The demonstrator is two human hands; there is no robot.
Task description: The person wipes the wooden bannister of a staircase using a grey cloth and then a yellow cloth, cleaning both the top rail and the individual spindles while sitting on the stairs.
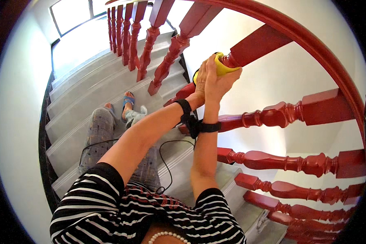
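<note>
"What's nearest?"
"Black wristbands [210,127], then the left hand [199,83] and right hand [217,85] together."
"Holding anything?"
"Both clasp a yellow cloth [221,68]; some fingertips are hidden."
"Where's the cloth?"
"Inside the grip, wrapped against a red baluster [261,45], whose square block runs beyond the hands to the handrail [300,33]."
"Farther off?"
"Grey steps [80,97] and a window [71,15]."

Your left hand [200,79] and right hand [216,83]: both closed, side by side.
Your left arm [154,126] slants across to the right; your right arm [204,152] runs nearly straight ahead. Wrists near each other, uncrossed. Right hand partly hides the left, whose fingertips cannot be made out.
</note>
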